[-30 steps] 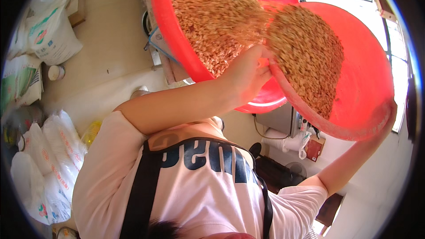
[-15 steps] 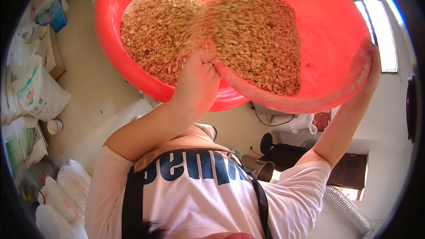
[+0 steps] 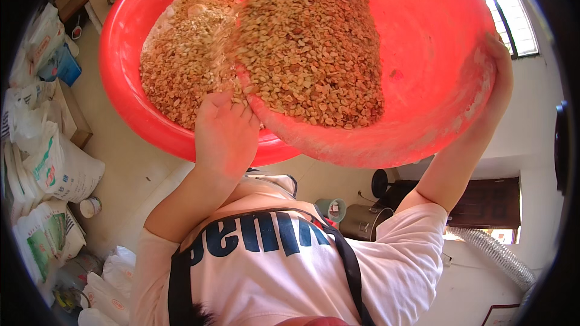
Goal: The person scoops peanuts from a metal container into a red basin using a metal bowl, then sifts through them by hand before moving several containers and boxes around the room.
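Two red plastic basins overlap in front of me. My left hand (image 3: pixel 226 136) is closed at the near-left rim of the raised, tilted basin (image 3: pixel 429 42), palm beneath its edge. At this basin's far right side, my right hand (image 3: pixel 501 75) grips the rim, its fingers partly hidden behind the wall. A thick heap of tan-brown flakes (image 3: pixel 314 54), like chopped nuts or grain, lies in the raised basin and spills, blurred, over its left edge. Below, the wide lower basin (image 3: pixel 118 66) holds similar flakes (image 3: pixel 181 78) with whitish powder (image 3: pixel 160 27) along the far-left side.
White sacks (image 3: pixel 66 166) and plastic bags line the floor at left, near a blue container (image 3: pixel 60 65) and a small tub (image 3: pixel 90 207). A metal pot (image 3: pixel 362 222), a dark table (image 3: pixel 483 202) and a silver duct (image 3: pixel 498 256) are at lower right. A window (image 3: pixel 504 6) is upper right.
Both basins and my hands appear farther left in view, as the whole scene has shifted. Flakes keep falling from the tilted basin into the lower one; both hands stay at its rim.
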Tool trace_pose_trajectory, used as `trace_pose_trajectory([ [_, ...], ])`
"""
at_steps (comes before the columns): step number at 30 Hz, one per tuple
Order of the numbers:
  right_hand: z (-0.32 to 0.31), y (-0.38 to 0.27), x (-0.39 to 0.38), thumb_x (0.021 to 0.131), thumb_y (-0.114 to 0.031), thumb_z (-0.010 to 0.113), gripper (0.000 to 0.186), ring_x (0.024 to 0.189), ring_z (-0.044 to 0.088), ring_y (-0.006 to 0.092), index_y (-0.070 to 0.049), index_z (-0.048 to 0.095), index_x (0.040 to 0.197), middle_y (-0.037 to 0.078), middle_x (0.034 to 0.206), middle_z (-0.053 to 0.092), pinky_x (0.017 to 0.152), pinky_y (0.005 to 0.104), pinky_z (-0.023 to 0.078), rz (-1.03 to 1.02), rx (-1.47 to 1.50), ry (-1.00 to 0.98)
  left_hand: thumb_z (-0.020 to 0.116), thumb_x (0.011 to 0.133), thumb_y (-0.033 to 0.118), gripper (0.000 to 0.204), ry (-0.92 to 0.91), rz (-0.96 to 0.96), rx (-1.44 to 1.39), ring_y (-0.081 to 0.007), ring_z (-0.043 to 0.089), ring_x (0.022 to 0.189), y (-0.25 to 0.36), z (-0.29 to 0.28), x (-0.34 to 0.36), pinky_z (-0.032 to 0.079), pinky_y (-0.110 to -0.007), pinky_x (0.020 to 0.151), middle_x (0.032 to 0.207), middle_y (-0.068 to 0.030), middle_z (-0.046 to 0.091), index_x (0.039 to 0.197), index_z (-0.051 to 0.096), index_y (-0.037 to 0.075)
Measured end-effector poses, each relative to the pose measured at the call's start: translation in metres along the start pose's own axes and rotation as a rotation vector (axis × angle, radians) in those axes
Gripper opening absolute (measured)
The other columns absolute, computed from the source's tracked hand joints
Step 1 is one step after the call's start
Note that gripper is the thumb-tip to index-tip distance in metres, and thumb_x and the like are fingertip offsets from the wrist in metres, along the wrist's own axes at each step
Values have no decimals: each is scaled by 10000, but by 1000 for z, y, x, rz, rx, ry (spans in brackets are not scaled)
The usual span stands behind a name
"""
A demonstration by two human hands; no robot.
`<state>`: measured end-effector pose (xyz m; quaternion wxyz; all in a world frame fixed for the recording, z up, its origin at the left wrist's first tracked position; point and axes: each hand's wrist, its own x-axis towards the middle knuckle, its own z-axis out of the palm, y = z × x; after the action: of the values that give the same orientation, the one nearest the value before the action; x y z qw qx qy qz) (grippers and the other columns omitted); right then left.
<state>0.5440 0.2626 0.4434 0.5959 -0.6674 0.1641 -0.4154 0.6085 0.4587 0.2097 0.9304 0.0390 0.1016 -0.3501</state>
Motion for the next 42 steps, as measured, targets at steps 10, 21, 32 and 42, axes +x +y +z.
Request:
trace_pose_trajectory([
  [10,-3,4,1,815,-183,611,191,796,597,153,-53,619,954,33,878,627,721,285,479,19,0,-19,494,879,216,428,5,-5,7,-269,390,1257,-3,-7,6,279,-382,1109,1328,-128,431,1254,421,23],
  [21,9,6,-14,815,-166,600,168,805,598,159,-56,604,941,42,881,622,735,289,481,15,76,-45,484,885,222,434,17,27,21,-262,388,1261,-1,-11,3,275,-380,1108,1332,-121,431,1264,416,23],
  [32,7,8,-13,829,-142,583,152,828,595,159,-44,598,945,53,911,619,750,279,473,-8,54,-47,472,892,234,420,34,37,20,-262,398,1251,2,-15,3,272,-381,1109,1317,-128,444,1248,426,17],
  [42,-19,27,-5,843,-110,569,148,861,596,160,-24,591,962,72,952,619,771,270,469,-238,-177,-59,470,899,236,481,-115,-94,254,-277,395,1265,31,-7,-6,265,-400,1115,1359,-139,424,1336,387,54],
])
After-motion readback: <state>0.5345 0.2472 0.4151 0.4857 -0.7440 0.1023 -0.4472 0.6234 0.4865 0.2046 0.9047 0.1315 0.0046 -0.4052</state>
